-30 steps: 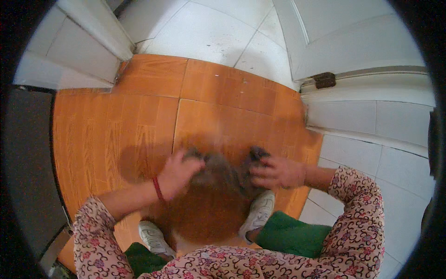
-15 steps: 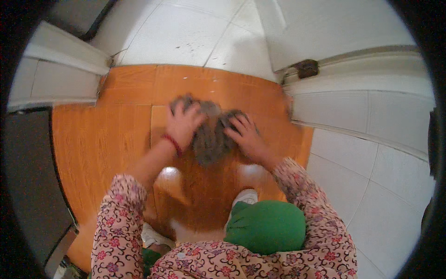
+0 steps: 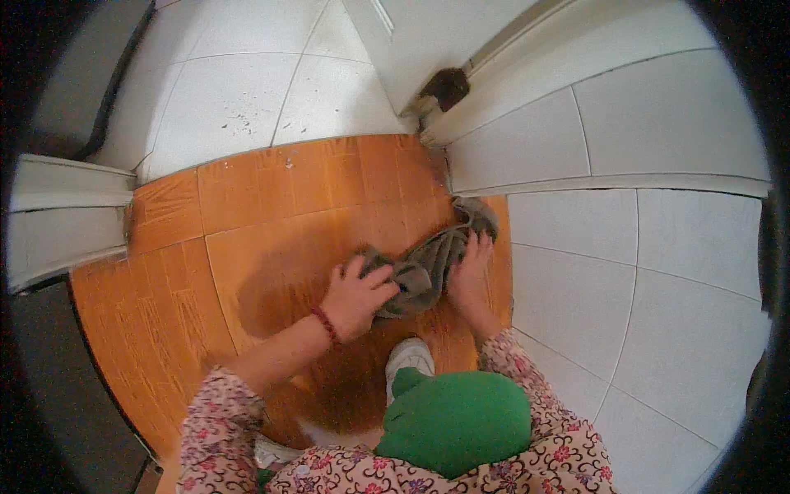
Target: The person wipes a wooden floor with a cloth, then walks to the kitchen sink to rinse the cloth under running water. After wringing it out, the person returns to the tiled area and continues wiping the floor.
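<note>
A crumpled grey-brown cloth (image 3: 428,267) lies on the wood-look floor (image 3: 148,346), stretched toward the white skirting on the right. My left hand (image 3: 358,300), with a red bracelet at the wrist, has its bent fingers on the cloth's left part, gripping it. My right hand (image 3: 469,276) grips the cloth's right part, fingers curled over it. My green-covered knee (image 3: 453,420) and a white shoe (image 3: 407,358) show below the cloth.
A white door (image 3: 387,41) with a dark hinge piece (image 3: 444,89) stands at the top right. White floor tiles (image 3: 230,99) lie beyond the doorway. A white frame (image 3: 70,214) and dark panel (image 3: 58,379) border the left, white tiles (image 3: 625,329) the right.
Since half a second ago, my hands and the cloth have moved rightward toward the skirting. The cloth is now stretched out sideways, and the view has shifted toward the right side.
</note>
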Motion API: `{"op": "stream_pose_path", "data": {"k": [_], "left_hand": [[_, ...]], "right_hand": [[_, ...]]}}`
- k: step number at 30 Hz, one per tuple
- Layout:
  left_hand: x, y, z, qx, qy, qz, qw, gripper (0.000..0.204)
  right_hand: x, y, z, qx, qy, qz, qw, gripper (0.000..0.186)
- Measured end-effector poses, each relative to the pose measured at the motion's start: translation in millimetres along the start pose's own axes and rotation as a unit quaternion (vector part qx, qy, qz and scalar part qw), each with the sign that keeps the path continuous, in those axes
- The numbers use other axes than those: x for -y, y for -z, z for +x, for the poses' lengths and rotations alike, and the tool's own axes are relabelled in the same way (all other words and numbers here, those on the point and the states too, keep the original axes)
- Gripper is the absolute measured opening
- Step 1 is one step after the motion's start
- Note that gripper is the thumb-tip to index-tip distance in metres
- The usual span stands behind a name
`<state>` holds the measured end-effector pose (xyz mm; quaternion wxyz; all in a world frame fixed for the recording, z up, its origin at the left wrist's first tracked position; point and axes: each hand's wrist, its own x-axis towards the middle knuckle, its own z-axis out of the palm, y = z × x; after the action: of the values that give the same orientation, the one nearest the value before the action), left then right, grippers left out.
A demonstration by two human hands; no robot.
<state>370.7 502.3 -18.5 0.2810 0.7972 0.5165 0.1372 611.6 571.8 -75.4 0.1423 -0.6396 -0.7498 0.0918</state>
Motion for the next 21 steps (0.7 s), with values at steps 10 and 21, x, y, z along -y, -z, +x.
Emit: {"op": "stream_pose_path", "data": {"k": [10, 21], "left_hand": [[37.0, -9.5, -15.2, -0.007, 0.071, 0.0, 0.997, 0.037], [26.5, -4.7, -5.6, -0.085, 0.092, -0.057, 0.99, 0.043]], "right_hand": [[37.6, -69.7, 33.5, -0.018, -0.003, -0.002, 1.0, 0.045], [44.4, -38.6, 119.4, -0.038, 0.117, -0.137, 0.983, 0.042]]}}
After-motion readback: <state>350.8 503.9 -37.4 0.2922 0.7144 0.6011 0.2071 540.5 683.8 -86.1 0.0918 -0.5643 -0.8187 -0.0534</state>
